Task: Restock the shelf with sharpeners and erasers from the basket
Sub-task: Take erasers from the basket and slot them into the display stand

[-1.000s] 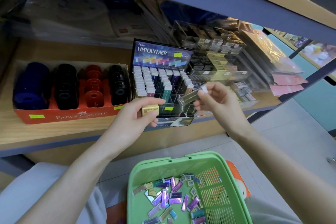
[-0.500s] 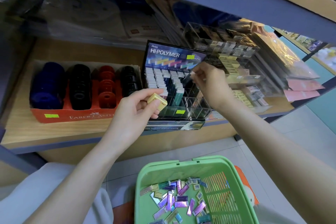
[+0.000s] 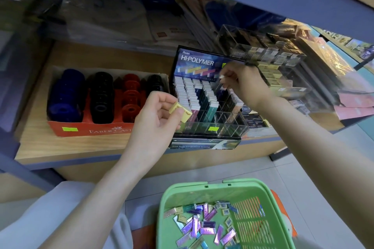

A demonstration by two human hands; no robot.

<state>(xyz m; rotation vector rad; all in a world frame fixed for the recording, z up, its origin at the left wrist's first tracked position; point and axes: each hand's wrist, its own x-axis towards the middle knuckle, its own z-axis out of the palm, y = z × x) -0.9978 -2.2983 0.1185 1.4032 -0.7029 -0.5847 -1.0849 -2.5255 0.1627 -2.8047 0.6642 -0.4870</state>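
Left hand pinches yellow eraser; right hand, slim eraser over display

Right hand with slim eraser, now farther back over the Hi-Polymer display.

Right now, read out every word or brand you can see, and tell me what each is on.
"Pentel": header card of the eraser display.
"HI·POLYMER": same card, just below.
"FABER-CAST": front of the red sharpener box; left hand hides the rest.
"Slim body for precise erasing": base strip of the display.
Green stickers and erasers in the basket: too small to read.
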